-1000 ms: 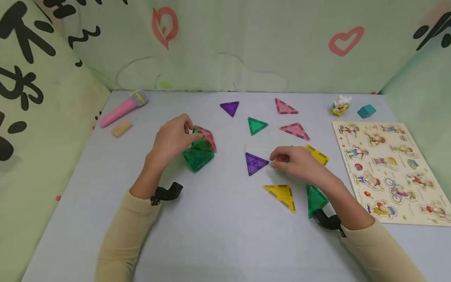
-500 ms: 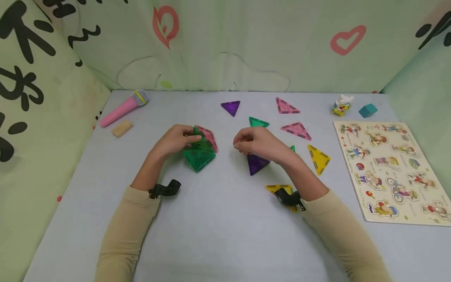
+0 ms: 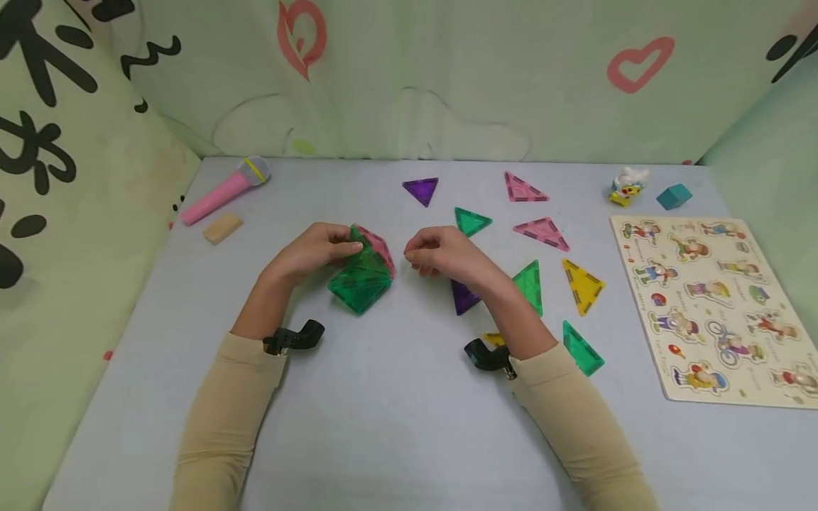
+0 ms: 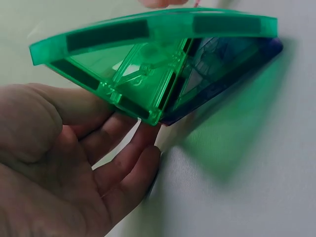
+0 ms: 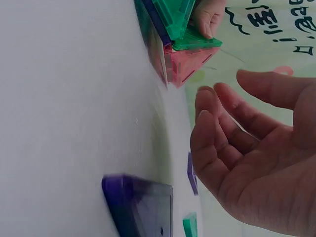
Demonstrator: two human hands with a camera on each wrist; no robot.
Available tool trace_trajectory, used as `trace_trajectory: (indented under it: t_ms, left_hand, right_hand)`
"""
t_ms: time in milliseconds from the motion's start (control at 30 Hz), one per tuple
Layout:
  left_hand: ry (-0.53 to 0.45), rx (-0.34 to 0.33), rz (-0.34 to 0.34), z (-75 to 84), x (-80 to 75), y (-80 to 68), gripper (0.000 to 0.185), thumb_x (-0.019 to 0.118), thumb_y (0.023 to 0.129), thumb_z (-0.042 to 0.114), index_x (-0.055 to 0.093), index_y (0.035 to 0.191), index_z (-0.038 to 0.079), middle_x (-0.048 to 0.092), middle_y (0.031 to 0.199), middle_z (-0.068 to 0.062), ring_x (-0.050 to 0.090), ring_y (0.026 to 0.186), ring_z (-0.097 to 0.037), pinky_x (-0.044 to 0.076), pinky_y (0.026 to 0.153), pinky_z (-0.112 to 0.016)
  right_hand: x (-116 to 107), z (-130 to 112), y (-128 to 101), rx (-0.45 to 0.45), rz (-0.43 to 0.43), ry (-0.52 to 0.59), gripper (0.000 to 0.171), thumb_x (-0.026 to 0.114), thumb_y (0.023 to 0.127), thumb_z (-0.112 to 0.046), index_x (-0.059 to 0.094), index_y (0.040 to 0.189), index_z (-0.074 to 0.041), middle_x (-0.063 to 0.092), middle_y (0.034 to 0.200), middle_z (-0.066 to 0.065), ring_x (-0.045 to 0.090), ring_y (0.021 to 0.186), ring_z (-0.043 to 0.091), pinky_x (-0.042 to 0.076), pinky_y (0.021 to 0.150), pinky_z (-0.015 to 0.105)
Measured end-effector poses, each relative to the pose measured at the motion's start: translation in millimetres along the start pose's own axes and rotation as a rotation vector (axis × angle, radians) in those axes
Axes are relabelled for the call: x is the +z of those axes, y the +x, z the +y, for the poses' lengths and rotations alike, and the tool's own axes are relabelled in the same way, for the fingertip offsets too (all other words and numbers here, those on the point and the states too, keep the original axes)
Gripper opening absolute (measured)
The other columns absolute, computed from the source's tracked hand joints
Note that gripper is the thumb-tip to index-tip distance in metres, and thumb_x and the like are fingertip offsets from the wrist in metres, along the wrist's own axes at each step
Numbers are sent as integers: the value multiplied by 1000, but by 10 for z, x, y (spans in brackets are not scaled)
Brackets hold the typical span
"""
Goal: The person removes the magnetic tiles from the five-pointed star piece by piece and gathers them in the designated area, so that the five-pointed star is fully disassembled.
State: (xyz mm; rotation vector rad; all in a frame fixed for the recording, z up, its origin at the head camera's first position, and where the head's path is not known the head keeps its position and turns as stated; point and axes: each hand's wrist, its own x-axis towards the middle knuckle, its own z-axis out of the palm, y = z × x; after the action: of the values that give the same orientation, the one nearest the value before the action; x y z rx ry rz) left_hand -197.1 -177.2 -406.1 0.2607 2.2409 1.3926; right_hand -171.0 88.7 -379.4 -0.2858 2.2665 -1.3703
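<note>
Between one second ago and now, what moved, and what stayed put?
The right hand left the purple triangle on the table and travelled left toward the tile stack, empty, fingers loosely curled. This uncovered two green triangles behind its arm. The left hand kept holding the stack. The loose tiles, pink microphone and puzzle board stayed put.

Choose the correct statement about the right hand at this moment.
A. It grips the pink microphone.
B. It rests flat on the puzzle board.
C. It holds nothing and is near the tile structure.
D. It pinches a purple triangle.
C: the right hand is empty, fingers loosely curled, beside the tile structure.
</note>
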Motion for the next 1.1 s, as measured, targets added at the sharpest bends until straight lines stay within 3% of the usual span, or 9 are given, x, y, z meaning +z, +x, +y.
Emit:
trace_trajectory:
  t_ms: [167, 300, 433, 767, 933, 1100]
  left_hand:
    - [-24, 6, -48, 15, -25, -14, 29, 59, 100, 26, 51, 79, 7, 44, 74, 1, 43, 75, -16, 37, 70, -30]
    - [-50, 10, -83, -2, -20, -13, 24, 57, 101, 27, 61, 94, 5, 54, 83, 2, 48, 82, -15, 42, 77, -30]
    - [-66, 1, -103, -8, -5, -10, 23, 56, 102, 27, 62, 98, 4, 56, 86, 1, 50, 85, -16, 44, 80, -30]
    - [-64, -10, -148, -3, 22, 17, 26, 53, 104, 26, 63, 103, 2, 57, 87, 0, 50, 90, -17, 43, 89, -33]
    - [-74, -2, -149, -1, 25, 3, 25, 55, 103, 23, 57, 91, 1, 49, 80, 0, 45, 84, -17, 39, 82, -32]
    - [-94, -5, -157, 24, 38, -5, 24, 56, 102, 20, 56, 90, 0, 49, 79, 0, 46, 81, -15, 41, 78, -30]
  right_hand:
    - [90, -48, 190, 14, 51, 97, 33, 57, 99, -21, 63, 126, -3, 63, 125, 15, 58, 106, 27, 52, 87, 42]
    - [183, -57, 331, 52, 14, 122, 35, 57, 98, -20, 62, 130, -6, 60, 136, 10, 53, 116, 22, 49, 93, 40]
    - [222, -20, 379, 75, -16, 123, 31, 59, 97, -21, 67, 124, -8, 63, 130, 8, 53, 111, 20, 48, 92, 37]
    - [251, 35, 402, 84, 13, 106, 23, 63, 96, -16, 71, 113, -4, 65, 106, 7, 51, 91, 19, 46, 79, 30]
    - [267, 45, 396, 87, 22, 93, 21, 65, 95, -15, 71, 110, -3, 62, 96, 4, 50, 84, 18, 43, 73, 28]
    - [259, 53, 379, 69, 39, 92, 18, 66, 94, -14, 72, 106, -2, 62, 92, 3, 49, 81, 17, 42, 72, 29]
